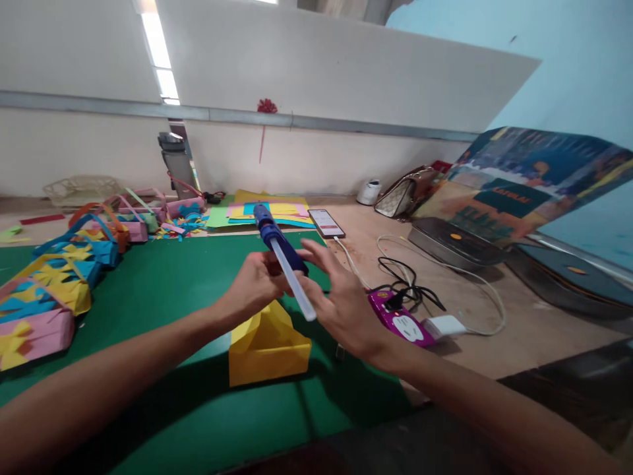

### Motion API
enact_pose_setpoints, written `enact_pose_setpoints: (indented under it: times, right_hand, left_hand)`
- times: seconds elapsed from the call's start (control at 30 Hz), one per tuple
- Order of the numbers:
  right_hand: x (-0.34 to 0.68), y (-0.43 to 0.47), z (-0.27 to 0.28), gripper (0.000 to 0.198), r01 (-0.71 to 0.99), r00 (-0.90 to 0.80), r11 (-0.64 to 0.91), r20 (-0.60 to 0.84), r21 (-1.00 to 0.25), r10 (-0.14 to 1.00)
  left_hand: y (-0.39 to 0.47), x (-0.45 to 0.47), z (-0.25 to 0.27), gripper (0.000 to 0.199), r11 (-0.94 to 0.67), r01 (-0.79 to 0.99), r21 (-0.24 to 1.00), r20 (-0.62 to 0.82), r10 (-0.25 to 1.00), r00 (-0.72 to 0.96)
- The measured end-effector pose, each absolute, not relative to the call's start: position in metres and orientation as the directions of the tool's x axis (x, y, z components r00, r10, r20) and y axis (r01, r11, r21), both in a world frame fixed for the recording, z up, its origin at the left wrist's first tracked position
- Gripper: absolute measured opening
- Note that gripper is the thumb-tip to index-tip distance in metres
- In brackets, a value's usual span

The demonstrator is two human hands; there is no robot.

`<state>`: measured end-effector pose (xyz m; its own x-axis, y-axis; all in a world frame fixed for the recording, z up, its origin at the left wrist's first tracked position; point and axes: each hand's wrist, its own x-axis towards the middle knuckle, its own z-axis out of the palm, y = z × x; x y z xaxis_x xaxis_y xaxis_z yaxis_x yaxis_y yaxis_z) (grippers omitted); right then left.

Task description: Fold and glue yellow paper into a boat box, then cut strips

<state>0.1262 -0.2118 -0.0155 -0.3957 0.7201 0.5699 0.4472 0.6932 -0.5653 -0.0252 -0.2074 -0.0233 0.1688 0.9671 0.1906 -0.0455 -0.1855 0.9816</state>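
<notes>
A blue hot glue gun (pixel 271 231) is held above the green mat, its nozzle pointing away from me. From its back end a long translucent glue stick (pixel 294 280) sticks out toward me. My left hand (pixel 254 284) is closed with curled fingers at the left side of the gun. My right hand (pixel 341 303) closes on the gun from the right, thumb and fingers bent around its handle; the grip is partly hidden. Below the hands a yellow paper basket (pixel 270 359) stands upright on the green mat (pixel 163 369).
Finished paper baskets (pixel 59 284) with star decorations line the left. Coloured paper sheets (pixel 262 210), paper scraps (pixel 182 224) and a grey bottle (pixel 175 165) lie behind. On the right are a phone (pixel 326 223), a purple power strip (pixel 383 303) with cables, a charger (pixel 445 326) and black containers (pixel 455 244).
</notes>
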Motion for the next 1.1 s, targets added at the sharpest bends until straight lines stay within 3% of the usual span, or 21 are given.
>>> enact_pose_setpoints:
  times: [0.1,0.27,0.33,0.43,0.53,0.67,0.9,1.1]
  right_hand:
    - [0.155,-0.229,-0.032,0.011,0.488,-0.439,0.825,0.738,-0.283,0.513]
    - [0.175,-0.240,-0.053,0.022,0.409,-0.639,0.912,0.722,0.025,0.267]
    - [0.171,-0.234,-0.058,0.024,0.348,-0.690,0.937,0.670,-0.025,0.274]
    - [0.160,-0.220,-0.068,0.025,0.246,-0.760,0.925,0.534,-0.289,0.369]
    - [0.154,-0.209,-0.079,0.029,0.110,-0.853,0.912,0.433,-0.395,0.290]
    - [0.156,-0.207,-0.083,0.031,0.100,-0.924,0.944,0.323,-0.313,0.205]
    - [0.158,-0.210,-0.070,0.031,0.187,-0.973,0.970,0.108,-0.155,0.205]
    - [0.155,-0.211,-0.067,0.029,0.194,-0.981,0.980,0.017,-0.038,0.194]
  left_hand:
    - [-0.201,-0.029,-0.026,0.025,-0.124,-0.092,0.988,0.135,0.984,0.116]
    - [-0.190,-0.029,-0.041,0.027,-0.122,-0.199,0.972,0.133,0.990,0.041]
    - [-0.187,-0.027,-0.046,0.028,-0.149,-0.221,0.964,0.152,0.988,-0.004]
    - [-0.186,-0.026,-0.049,0.029,-0.187,-0.227,0.956,0.182,0.982,-0.041]
    - [-0.187,-0.026,-0.049,0.026,-0.224,-0.208,0.952,0.224,0.974,-0.025]
    - [-0.189,-0.027,-0.050,0.023,-0.271,-0.164,0.948,0.276,0.961,0.008]
    - [-0.195,-0.032,-0.051,0.020,-0.294,-0.093,0.951,0.301,0.952,0.060]
    - [-0.203,-0.035,-0.040,0.016,-0.334,-0.043,0.942,0.335,0.942,0.024]
